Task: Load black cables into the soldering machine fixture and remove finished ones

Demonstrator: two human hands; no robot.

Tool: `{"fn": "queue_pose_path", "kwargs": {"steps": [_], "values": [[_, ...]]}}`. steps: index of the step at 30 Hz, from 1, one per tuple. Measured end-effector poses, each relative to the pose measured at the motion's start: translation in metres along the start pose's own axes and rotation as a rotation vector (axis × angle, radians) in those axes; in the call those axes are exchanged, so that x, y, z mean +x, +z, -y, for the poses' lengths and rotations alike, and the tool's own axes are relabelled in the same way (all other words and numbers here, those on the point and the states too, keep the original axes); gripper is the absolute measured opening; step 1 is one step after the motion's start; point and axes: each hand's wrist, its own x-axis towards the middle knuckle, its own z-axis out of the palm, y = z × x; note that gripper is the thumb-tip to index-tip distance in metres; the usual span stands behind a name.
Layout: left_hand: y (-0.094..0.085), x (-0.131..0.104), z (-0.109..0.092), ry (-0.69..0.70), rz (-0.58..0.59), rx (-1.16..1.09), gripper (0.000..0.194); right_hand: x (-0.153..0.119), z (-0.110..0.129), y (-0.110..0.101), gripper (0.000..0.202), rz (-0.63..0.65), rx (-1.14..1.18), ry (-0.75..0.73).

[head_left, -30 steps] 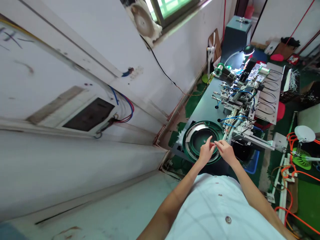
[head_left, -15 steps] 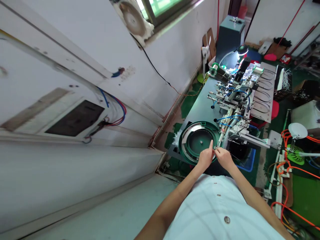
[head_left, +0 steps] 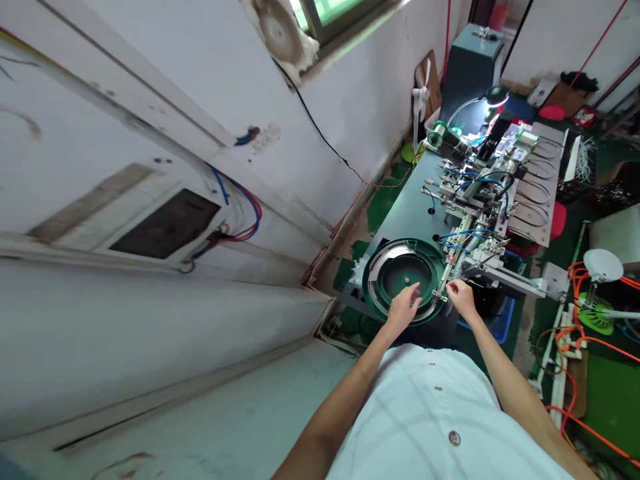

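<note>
My left hand [head_left: 404, 308] is over the near part of a round green feeder bowl [head_left: 371, 293], fingers apart and nothing visible in them. The bowl has a pale ring-shaped track and a small bolt at its centre. A narrow metal rail [head_left: 450, 268] runs from the bowl's right edge towards the machine. Just right of the rail's near end, my right hand [head_left: 461, 298] is closed with its fingertips together. Anything between those fingertips is too small to make out.
Beyond the bowl, a machine [head_left: 483, 193] with blue air tubes and metal parts covers much of the grey bench [head_left: 413, 207]. A lit lamp [head_left: 496, 97] is at the back. A blue crate [head_left: 504, 323] lies below right. Orange hoses [head_left: 600, 347] run at right.
My hands were together at the rail's near end and have moved apart. The left one has shifted left and its pointing finger has relaxed; the right one has shifted right and slightly up.
</note>
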Motion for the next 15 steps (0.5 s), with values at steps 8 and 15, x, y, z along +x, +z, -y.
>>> {"fn": "queue_pose_path", "kwargs": {"steps": [8,15], "values": [[-0.019,-0.016,0.019,-0.062,-0.034,-0.004,0.030,0.014,-0.016,0.026,0.023,0.080,-0.130,0.095],[-0.022,-0.026,0.026,-0.139,-0.072,-0.007,0.028,0.017,-0.014,0.040,0.022,0.159,-0.207,0.103]]}}
